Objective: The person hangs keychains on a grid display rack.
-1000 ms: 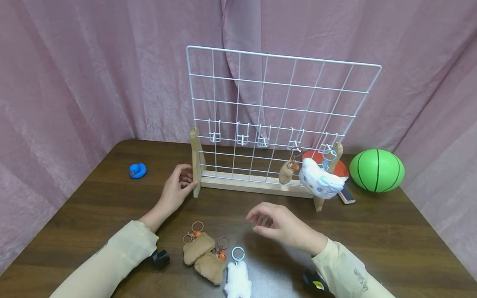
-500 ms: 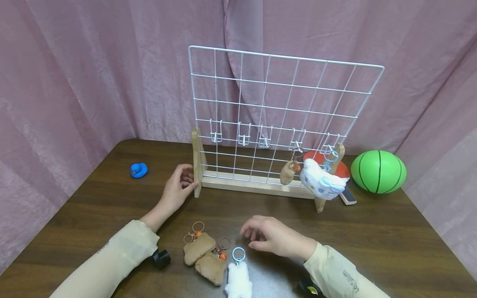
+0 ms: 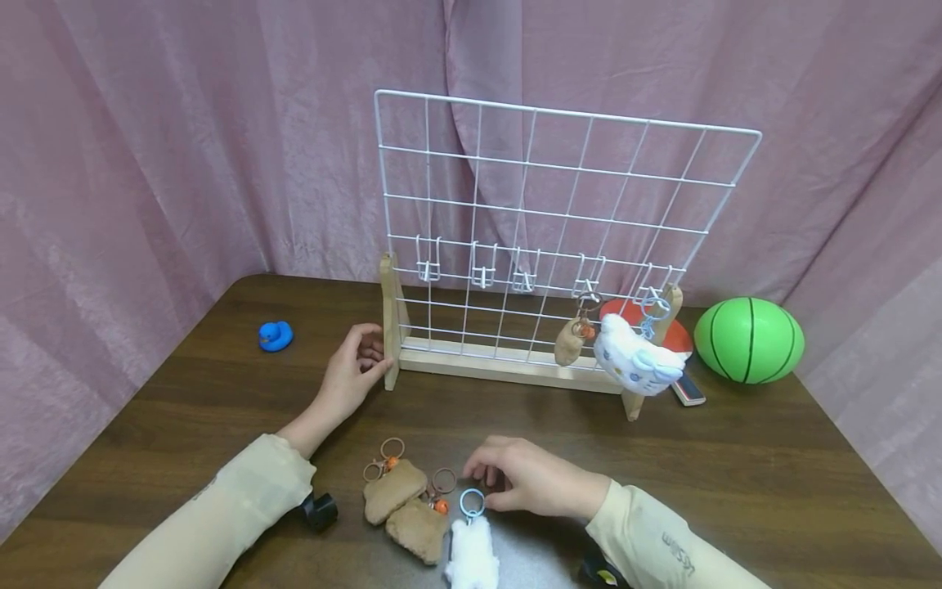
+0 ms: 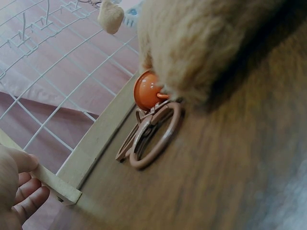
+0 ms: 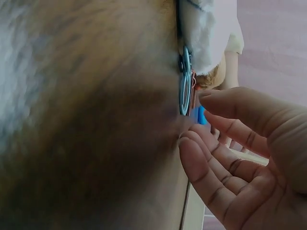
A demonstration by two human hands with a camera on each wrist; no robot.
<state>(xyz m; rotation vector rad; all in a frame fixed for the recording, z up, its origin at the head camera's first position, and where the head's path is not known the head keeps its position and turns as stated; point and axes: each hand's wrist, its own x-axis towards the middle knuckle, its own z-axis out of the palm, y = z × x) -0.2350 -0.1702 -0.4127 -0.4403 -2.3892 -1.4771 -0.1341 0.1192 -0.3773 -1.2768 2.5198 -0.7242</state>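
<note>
My left hand [image 3: 352, 368] holds the left wooden post [image 3: 390, 319] of a white wire grid rack [image 3: 526, 165], thumb in front and fingers around its edge. My right hand [image 3: 531, 476], fingers loosely bent and apart, hovers just beside the blue ring of a white plush keychain [image 3: 473, 555] on the table. Nothing shows between its fingertips in the right wrist view. Left of that keychain lie two brown plush keychains [image 3: 416, 532] with copper-coloured rings and orange bells. On the rack's hooks hang a small brown plush keychain [image 3: 569, 343] and a white-and-blue plush keychain [image 3: 634, 360].
Several white hooks [image 3: 482, 276] line the grid's lower part. A blue rubber duck [image 3: 275, 336] sits at the table's left. On the right are a green ball [image 3: 749, 340], a red round object [image 3: 677, 337] partly behind the rack, and a dark flat item [image 3: 688, 389].
My right hand has moved down and left, from in front of the rack to the white keychain's blue ring. The left hand stays on the wooden post.
</note>
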